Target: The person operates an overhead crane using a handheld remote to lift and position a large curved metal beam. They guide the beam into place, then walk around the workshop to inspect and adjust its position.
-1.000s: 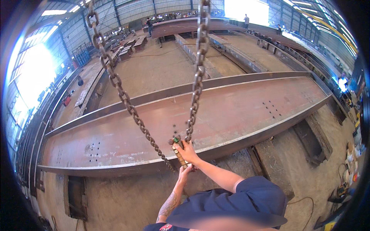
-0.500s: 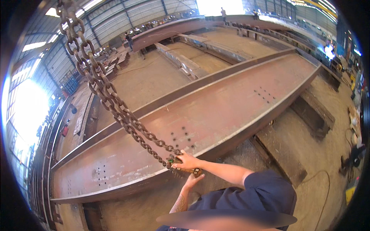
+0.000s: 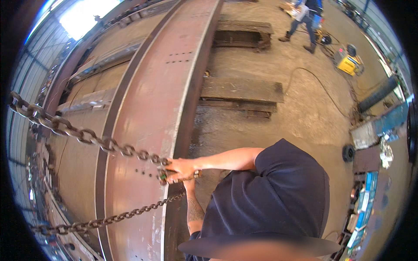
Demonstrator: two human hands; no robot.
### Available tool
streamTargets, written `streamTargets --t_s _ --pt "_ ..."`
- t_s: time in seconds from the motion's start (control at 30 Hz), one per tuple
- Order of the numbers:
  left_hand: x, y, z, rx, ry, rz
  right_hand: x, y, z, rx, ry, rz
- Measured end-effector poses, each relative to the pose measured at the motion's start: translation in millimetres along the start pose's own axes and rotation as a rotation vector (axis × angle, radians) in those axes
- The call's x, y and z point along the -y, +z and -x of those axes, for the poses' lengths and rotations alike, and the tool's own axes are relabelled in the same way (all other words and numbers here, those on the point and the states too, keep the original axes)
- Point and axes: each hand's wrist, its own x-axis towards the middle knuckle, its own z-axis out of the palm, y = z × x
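Note:
My right hand (image 3: 182,168) is closed round the end of a heavy rusty chain (image 3: 87,136), over the near edge of a long steel I-beam (image 3: 150,91). A metal end fitting (image 3: 163,176) with a green spot shows at the fingers; its exact kind cannot be made out. Partly covered by the right hand and arm, my left hand (image 3: 189,184) grips the fitting from below, its fingers mostly hidden. The upper chain strand runs taut to the far left. A second chain strand (image 3: 111,218) crosses the beam lower down and passes over its near edge.
Steel support beams (image 3: 241,91) lie crosswise on the floor, right of the I-beam. A person (image 3: 307,19) stands at the upper right by a yellow machine (image 3: 348,63), with a cable (image 3: 320,78) trailing over the floor. A cluttered blue-fronted bench (image 3: 363,200) lines the right side.
The view has swung to the right, so the beam now runs up the picture. The chain strands, close together before, now spread apart. Both hands stay at the chain end.

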Motion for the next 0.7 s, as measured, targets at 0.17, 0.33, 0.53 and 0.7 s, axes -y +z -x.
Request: streamTargets --t_s 0.17,0.33,0.53,0.7 --pt "7.1 44.2 -30.5 0.237 0.036 0.117 8.6 -38.6 14.8 -0.059 0.108 0.028" --pt "-18.9 71.7 -35.0 0.136 0.177 0.111 22.7 -43.3 1.9 0.101 -0.026 0.063" --pt "-91.2 62.3 -31.3 -0.047 -0.207 0.138 -26.3 -84.3 -37.7 -0.081 -0.214 0.172" --pt "-225.0 26.0 -103.4 -0.162 -0.116 -0.064 -83.0 -200.3 -59.9 -0.293 0.161 0.313"
